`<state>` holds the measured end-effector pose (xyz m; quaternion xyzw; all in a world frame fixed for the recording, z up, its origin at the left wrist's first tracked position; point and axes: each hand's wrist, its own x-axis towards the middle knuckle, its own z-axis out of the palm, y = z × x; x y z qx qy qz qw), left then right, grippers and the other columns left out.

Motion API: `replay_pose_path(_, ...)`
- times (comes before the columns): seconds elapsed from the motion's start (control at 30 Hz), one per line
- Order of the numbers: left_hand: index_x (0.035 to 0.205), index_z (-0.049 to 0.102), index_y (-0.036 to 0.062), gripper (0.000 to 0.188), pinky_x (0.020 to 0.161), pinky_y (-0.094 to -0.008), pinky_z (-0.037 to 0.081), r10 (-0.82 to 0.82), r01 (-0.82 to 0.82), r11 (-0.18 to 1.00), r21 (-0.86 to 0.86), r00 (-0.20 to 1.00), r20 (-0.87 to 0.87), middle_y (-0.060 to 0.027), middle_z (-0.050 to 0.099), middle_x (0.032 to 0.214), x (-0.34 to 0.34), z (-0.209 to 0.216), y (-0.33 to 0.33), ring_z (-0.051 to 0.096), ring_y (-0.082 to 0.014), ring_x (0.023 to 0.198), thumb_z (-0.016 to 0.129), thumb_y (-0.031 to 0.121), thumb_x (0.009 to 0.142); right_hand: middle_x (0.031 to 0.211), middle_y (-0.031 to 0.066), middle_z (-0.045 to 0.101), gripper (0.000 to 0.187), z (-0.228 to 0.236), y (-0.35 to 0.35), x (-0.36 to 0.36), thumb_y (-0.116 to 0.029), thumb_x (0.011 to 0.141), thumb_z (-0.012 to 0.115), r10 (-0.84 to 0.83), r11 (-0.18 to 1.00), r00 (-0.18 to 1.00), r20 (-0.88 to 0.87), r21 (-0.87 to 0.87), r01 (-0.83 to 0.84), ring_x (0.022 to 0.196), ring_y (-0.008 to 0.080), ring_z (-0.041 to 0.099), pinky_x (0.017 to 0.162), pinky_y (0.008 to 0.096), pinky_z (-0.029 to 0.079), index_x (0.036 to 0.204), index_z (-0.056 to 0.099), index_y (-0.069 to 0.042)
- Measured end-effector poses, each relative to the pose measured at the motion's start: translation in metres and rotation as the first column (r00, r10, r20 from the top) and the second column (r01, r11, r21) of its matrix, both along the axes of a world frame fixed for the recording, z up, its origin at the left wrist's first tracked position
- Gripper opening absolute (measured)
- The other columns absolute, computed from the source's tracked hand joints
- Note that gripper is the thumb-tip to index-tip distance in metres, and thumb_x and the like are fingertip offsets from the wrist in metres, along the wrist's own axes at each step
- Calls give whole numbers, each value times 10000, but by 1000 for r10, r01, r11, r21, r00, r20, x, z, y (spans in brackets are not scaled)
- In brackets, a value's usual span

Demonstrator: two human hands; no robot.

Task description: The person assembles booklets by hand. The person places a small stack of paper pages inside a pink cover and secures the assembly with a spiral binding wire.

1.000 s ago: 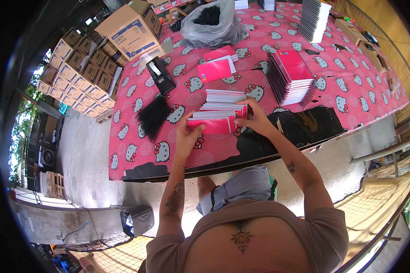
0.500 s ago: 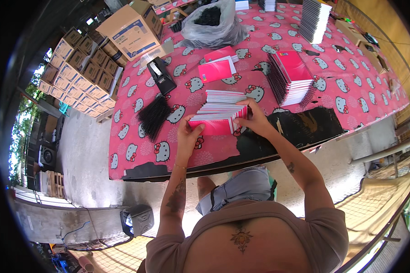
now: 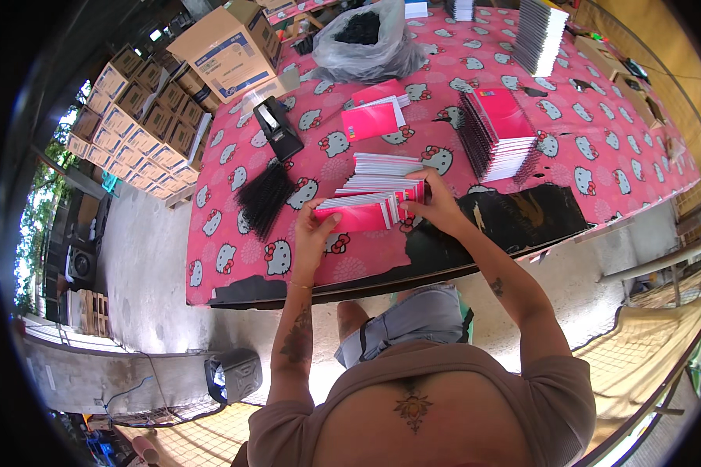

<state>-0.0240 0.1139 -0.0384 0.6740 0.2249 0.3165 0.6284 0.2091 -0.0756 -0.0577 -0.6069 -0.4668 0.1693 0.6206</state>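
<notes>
In front of me a fanned stack of pink-covered notebooks (image 3: 382, 165) without visible coils leans over on the table. My left hand (image 3: 316, 222) pinches the left end of the nearest pink notebooks (image 3: 355, 218), thumb on the cover. At the right end of the same stack, my right hand (image 3: 432, 201) grips the edges between thumb and fingers. Left of the stack lies a bundle of black binding coils (image 3: 265, 198). Beyond it sits a black tape dispenser (image 3: 278, 128). A few loose pink notebooks (image 3: 370, 122) lie just behind the stack.
Coil-bound pink notebooks (image 3: 497, 132) stand piled to the right, with another spiral-bound pile (image 3: 539, 39) farther back. A plastic bag of black coils (image 3: 366, 47) and an open carton (image 3: 230, 54) are at the far side. The pink patterned table (image 3: 350, 272) has a torn black patch (image 3: 522, 218).
My left hand has shifted slightly left, drawing the nearest notebooks left so their right edges fan apart. My right hand stays at the right end.
</notes>
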Motion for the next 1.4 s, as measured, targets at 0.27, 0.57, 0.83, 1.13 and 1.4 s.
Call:
replay_pose_path(0.27, 1246, 583, 21, 399, 818, -240, 507, 10, -10, 1000, 11, 1000, -17, -36, 644, 1035, -6, 2, 8, 613, -83, 928, 732, 3, 876, 1196, 102, 531, 539, -3, 2, 1, -54, 771, 827, -3, 1000, 999, 41, 26, 2, 1151, 246, 536, 980, 351, 441, 1225, 537, -76)
replay_pose_path(0.57, 1230, 551, 30, 421, 869, -257, 512, -61, 63, 997, -48, 996, 60, -49, 645, 1092, 2, 3, 1, 618, -106, 975, 734, -28, 855, 1198, 54, 515, 521, -7, 0, 6, 5, 819, 791, 28, 999, 997, 65, 22, -30, 1112, 136, 556, 944, 305, 492, 1246, 502, -66)
replay_pose_path(0.83, 1199, 566, 30, 379, 831, -245, 509, -47, 48, 998, -46, 998, 38, -29, 654, 1039, 0, 1, 3, 620, -89, 932, 724, -27, 860, 1206, 50, 516, 518, -1, -3, 3, -1, 826, 784, 39, 999, 996, 77, -6, -39, 1121, 134, 554, 946, 306, 491, 1252, 498, -68)
replay_pose_path(1.13, 1274, 561, 12, 428, 752, -217, 486, 1, -1, 1000, -24, 1000, -6, 8, 615, 944, -8, -2, 2, 574, -67, 828, 739, 58, 888, 1242, 79, 516, 517, -1, -2, 2, 5, 824, 778, 17, 1000, 996, 85, -3, -17, 1164, 166, 549, 976, 320, 484, 1252, 496, -61)
replay_pose_path(1.4, 1224, 612, 28, 366, 817, -251, 501, 24, -26, 999, 25, 996, 90, -28, 661, 1031, -22, 4, 3, 621, -104, 913, 732, 25, 878, 1230, 63, 503, 493, 0, 0, 1, 13, 829, 772, 7, 1000, 989, 147, 27, -11, 1118, 155, 560, 937, 304, 496, 1232, 500, -67)
